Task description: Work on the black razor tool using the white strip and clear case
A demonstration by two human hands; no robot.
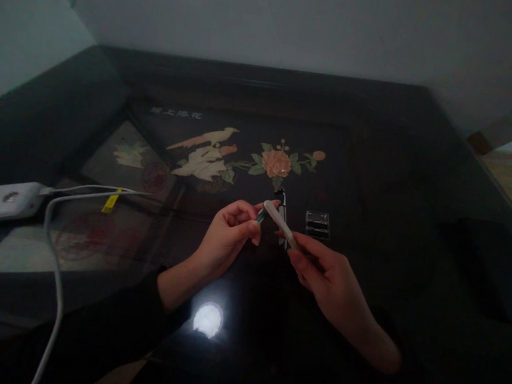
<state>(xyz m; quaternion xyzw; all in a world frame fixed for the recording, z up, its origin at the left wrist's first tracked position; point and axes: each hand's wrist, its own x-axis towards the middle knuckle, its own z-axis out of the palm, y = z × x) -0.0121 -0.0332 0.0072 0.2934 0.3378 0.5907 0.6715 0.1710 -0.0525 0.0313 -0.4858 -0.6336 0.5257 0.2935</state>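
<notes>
A: Began near. Spotted a white cable (59, 294) curving up on the left, apart from both hands.

B: Spotted a bright round reflection (208, 319) on the glossy tabletop (388, 162) too. Could have hidden something small, dropped there, in the glare.

A: Now, gripped a whitish stick (282, 225) low down with the right hand (323, 269), thumb against fingers!

B: And pinched a green-and-white piece (260, 216) in the left hand (232, 232), close by the stick's upper end. Couldn't tell whether joined or merely touching.

A: Held both above the tabletop. Looked risky: might have skidded off from a crooked angle, or bent from too hard a push.

B: Or dropped, from too loose a pinch! Just beyond, made out a slender black-and-white item (282, 211), partly hidden. Could have been knocked by a slipping finger.

A: To its right, saw a small dark tray-like item (317, 225). Too dim for the contents.

B: Farther still, caught a flower picture (276, 164), busy enough to camouflage a stray part.
</notes>
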